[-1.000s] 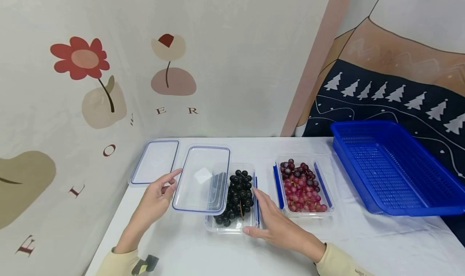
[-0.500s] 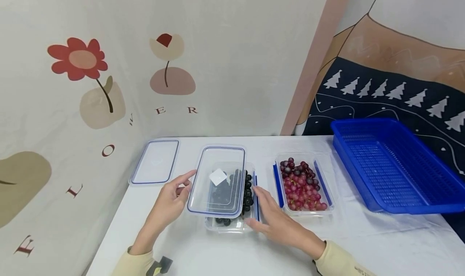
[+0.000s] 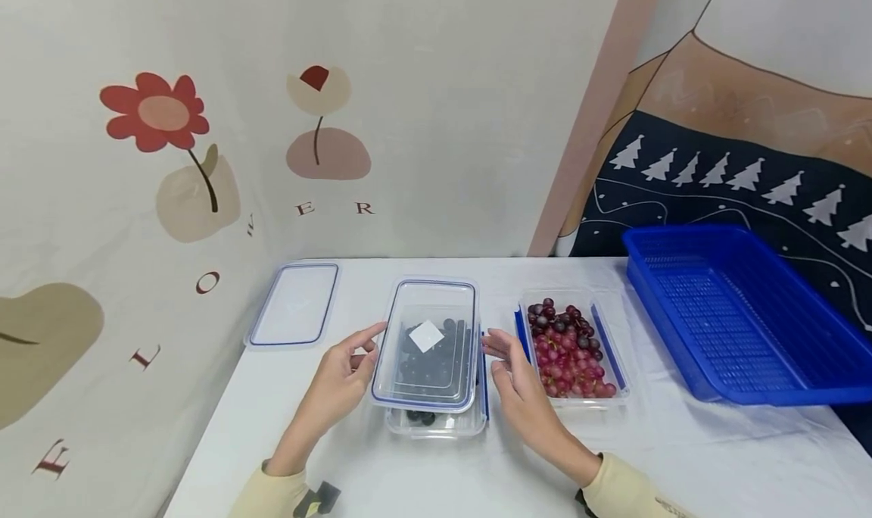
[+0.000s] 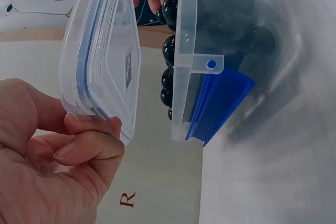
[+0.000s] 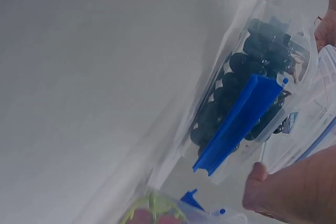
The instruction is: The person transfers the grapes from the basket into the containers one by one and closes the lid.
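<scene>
A clear lid with a blue seal (image 3: 436, 294) and a white square sticker is pinched along its left edge by my left hand (image 3: 341, 378). Below the lid stands a clear plastic box (image 3: 453, 427) of black grapes (image 3: 422, 417), mostly seen through the lid. In the left wrist view a gap shows between the lid (image 4: 105, 35) and the box's rim, where a blue side clip (image 4: 220, 100) hangs unfastened. My right hand (image 3: 521, 389), fingers loosely extended and holding nothing, is beside the right edge of lid and box.
To the right stands a lidless box (image 3: 620, 398) of red and dark grapes (image 3: 565, 351), its blue clips folded down. A second lid (image 3: 293, 306) lies at the table's back left. A blue plastic basket (image 3: 722, 393) sits at the far right.
My left hand has carried the lid rightward until it covers most of the black grapes. My right hand has drawn back slightly to the right from the box's side.
</scene>
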`<state>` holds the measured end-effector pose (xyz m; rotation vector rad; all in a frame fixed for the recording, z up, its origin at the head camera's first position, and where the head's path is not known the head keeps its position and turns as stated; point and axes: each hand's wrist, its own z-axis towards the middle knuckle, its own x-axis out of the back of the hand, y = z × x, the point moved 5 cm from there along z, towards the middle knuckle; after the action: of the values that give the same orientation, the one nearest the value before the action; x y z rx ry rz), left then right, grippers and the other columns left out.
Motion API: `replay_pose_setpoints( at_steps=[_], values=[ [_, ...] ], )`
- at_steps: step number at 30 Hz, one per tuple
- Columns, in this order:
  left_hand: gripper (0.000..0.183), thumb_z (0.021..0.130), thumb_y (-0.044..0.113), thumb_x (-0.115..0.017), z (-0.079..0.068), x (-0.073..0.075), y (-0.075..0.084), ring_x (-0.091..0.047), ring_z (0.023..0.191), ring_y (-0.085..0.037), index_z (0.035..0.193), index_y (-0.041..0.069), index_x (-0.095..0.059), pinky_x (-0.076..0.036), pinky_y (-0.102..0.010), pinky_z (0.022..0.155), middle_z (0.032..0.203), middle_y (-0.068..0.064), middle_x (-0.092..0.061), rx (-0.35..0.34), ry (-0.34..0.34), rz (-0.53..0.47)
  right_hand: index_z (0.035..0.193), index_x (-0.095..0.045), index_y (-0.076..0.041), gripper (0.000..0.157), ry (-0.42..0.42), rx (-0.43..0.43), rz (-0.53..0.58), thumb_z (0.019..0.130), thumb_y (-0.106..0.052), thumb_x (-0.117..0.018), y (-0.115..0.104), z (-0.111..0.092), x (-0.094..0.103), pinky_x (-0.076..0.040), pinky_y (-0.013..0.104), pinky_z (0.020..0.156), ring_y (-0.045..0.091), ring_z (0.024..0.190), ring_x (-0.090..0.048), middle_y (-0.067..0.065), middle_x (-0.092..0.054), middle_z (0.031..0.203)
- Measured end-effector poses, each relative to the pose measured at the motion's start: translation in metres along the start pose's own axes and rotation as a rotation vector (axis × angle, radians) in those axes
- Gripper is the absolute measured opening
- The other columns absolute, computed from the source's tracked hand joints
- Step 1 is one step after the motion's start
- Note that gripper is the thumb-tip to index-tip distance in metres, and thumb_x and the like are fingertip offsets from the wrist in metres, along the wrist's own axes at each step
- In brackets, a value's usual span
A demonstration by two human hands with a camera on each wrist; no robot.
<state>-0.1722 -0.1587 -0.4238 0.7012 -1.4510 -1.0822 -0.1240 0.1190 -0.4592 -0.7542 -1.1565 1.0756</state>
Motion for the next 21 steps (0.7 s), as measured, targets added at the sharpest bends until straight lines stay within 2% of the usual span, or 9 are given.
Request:
replay_pose_setpoints(
  at_steps=[4,9,15,21],
  values=[
    [0.051,0.106,-0.009,-0.055,-0.002,-0.004,0.000,-0.045,0.060,-0.011,0.155,0.002,-0.059,-0.036,-0.022,0.049,0.104,-0.011,-0.058,-0.002,-0.002,-0.024,0.161,-0.041,-0.006,0.044,0.027,-0.035,0.118,0.118,-0.012,-0.047,0.000,0.001,-0.002,-0.049,0.037,0.113,0.031,0.135,-0.061,0.016,-0.061,0.147],
    [0.050,0.106,-0.009,-0.055,-0.002,-0.009,-0.001,-0.050,0.063,-0.013,0.155,0.001,-0.059,-0.037,-0.022,0.050,0.105,-0.011,-0.059,-0.005,-0.016,-0.061,0.161,-0.042,-0.004,0.045,0.042,-0.015,0.162,0.118,-0.015,-0.051,-0.001,0.005,-0.002,-0.053,0.030,0.105,0.034,0.128,-0.064,0.020,-0.063,0.140],
    [0.050,0.105,-0.009,-0.055,-0.003,-0.014,0.000,-0.049,0.062,-0.011,0.153,0.001,-0.060,-0.035,-0.022,0.050,0.104,-0.011,-0.059,0.002,-0.033,-0.095,0.159,-0.043,-0.005,0.044,0.045,0.021,0.187,0.117,-0.015,-0.052,-0.002,0.008,-0.003,-0.052,0.025,0.103,0.030,0.119,-0.068,0.017,-0.064,0.131],
    [0.045,0.104,-0.008,-0.057,-0.001,-0.013,0.002,-0.049,0.060,-0.010,0.147,0.003,-0.066,-0.034,-0.021,0.049,0.099,-0.010,-0.061,-0.016,0.007,-0.116,0.157,-0.044,-0.001,0.042,0.059,0.019,0.241,0.116,-0.008,-0.051,-0.002,0.010,-0.004,-0.054,0.026,0.100,0.024,0.113,-0.068,0.020,-0.064,0.127]
  ],
)
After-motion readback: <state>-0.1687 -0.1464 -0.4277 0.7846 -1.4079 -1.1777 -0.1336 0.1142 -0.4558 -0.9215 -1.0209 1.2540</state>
